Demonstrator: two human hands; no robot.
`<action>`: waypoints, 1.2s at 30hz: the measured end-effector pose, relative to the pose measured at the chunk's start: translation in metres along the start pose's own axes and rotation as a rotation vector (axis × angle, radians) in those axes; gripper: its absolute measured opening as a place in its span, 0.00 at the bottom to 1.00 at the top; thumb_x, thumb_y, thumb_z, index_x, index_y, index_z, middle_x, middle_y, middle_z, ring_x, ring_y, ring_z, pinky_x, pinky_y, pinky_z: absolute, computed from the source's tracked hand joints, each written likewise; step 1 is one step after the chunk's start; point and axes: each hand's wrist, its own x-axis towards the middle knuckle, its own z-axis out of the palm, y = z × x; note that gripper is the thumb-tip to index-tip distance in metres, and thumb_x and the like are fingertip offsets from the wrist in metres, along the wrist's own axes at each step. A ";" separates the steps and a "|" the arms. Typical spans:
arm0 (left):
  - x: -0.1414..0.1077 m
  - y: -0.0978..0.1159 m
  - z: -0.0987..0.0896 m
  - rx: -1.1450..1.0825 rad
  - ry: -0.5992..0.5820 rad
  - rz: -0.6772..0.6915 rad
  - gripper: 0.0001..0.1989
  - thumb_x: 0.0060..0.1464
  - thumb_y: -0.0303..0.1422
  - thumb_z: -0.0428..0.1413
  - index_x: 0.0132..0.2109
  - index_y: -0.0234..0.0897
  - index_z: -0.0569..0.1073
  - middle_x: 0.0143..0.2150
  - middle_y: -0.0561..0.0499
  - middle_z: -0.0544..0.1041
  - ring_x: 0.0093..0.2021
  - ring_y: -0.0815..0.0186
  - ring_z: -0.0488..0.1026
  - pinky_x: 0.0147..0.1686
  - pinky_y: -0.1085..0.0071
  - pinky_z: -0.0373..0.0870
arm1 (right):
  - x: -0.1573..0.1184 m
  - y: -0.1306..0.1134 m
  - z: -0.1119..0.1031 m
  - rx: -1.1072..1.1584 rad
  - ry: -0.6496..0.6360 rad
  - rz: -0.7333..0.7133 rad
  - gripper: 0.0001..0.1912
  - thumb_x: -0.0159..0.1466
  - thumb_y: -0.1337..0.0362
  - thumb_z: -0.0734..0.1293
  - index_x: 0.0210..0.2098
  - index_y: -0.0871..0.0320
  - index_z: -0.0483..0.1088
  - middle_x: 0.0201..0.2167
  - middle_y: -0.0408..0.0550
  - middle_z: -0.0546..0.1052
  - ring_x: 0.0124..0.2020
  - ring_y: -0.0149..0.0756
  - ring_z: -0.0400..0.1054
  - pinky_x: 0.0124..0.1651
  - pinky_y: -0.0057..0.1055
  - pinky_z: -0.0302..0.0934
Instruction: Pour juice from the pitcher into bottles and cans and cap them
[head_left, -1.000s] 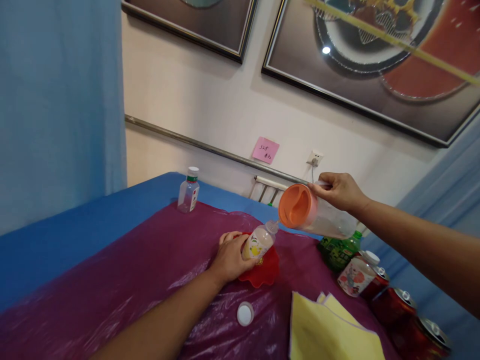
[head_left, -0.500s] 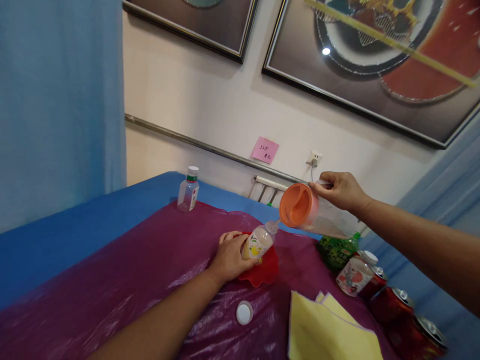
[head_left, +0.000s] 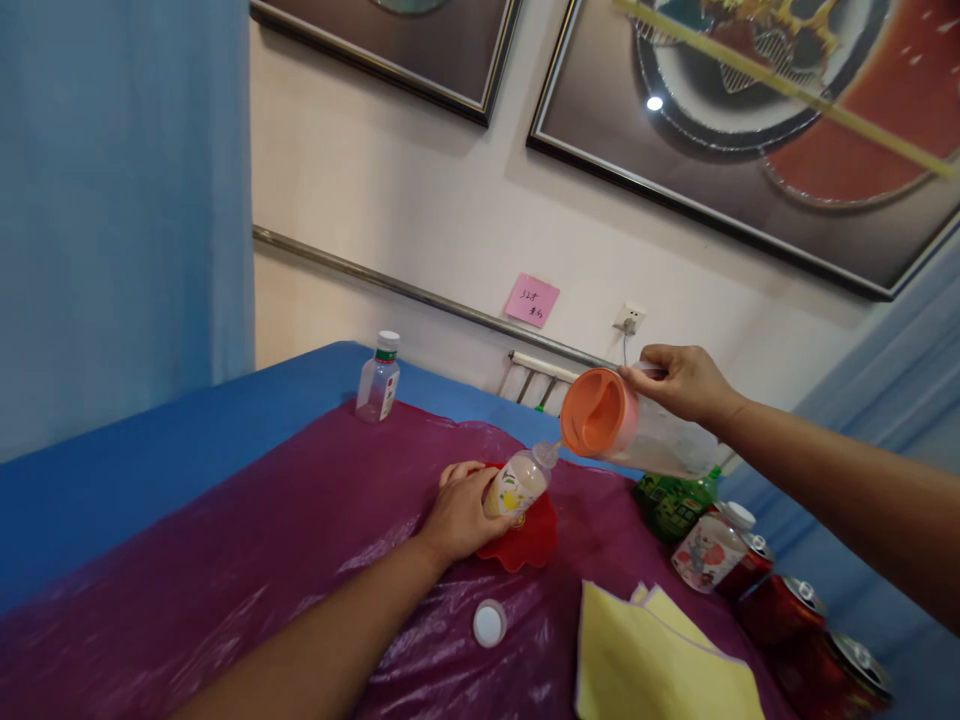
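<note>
My left hand (head_left: 465, 512) is wrapped round a small clear bottle (head_left: 519, 482) with a yellow fruit label, its open mouth tilted up to the right. Beneath the bottle lies a red wavy-edged dish or mat (head_left: 529, 540). My right hand (head_left: 686, 382) grips the handle of a clear pitcher (head_left: 660, 440) with an orange lid (head_left: 596, 412). The pitcher is tipped on its side, and a thin stream seems to run from its spout into the bottle's mouth. On the purple plastic sheet nearby sits a loose white cap (head_left: 490, 624).
A capped clear bottle (head_left: 379, 380) stands at the back left. To the right are a green bottle (head_left: 679, 500), a white-capped bottle (head_left: 712, 548) and several red cans (head_left: 784, 610). Folded yellow cloths (head_left: 660, 655) lie in front. The purple sheet (head_left: 247, 540) covers a blue tabletop (head_left: 300, 385).
Both hands, the bottle and the pitcher keep nearly the same positions. Only a very slight shift of the whole view is visible.
</note>
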 end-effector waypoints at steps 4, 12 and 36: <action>0.000 0.001 -0.001 -0.011 -0.007 -0.009 0.32 0.40 0.49 0.69 0.53 0.43 0.77 0.54 0.45 0.79 0.59 0.46 0.68 0.62 0.53 0.57 | -0.001 0.000 -0.001 0.001 -0.005 0.008 0.28 0.59 0.39 0.64 0.18 0.53 0.54 0.16 0.40 0.58 0.20 0.29 0.50 0.25 0.31 0.46; 0.000 0.001 0.000 -0.015 0.000 0.000 0.31 0.41 0.49 0.69 0.52 0.44 0.77 0.54 0.45 0.79 0.59 0.46 0.69 0.61 0.52 0.57 | -0.001 0.001 -0.001 0.001 -0.021 0.005 0.26 0.59 0.42 0.64 0.18 0.53 0.54 0.16 0.39 0.57 0.20 0.29 0.51 0.25 0.31 0.46; -0.001 0.003 -0.001 -0.021 -0.004 0.006 0.30 0.41 0.48 0.69 0.51 0.43 0.78 0.54 0.46 0.80 0.59 0.47 0.69 0.61 0.52 0.57 | 0.000 0.001 -0.001 -0.015 -0.040 0.017 0.26 0.59 0.41 0.64 0.18 0.53 0.55 0.16 0.40 0.58 0.21 0.30 0.51 0.25 0.31 0.46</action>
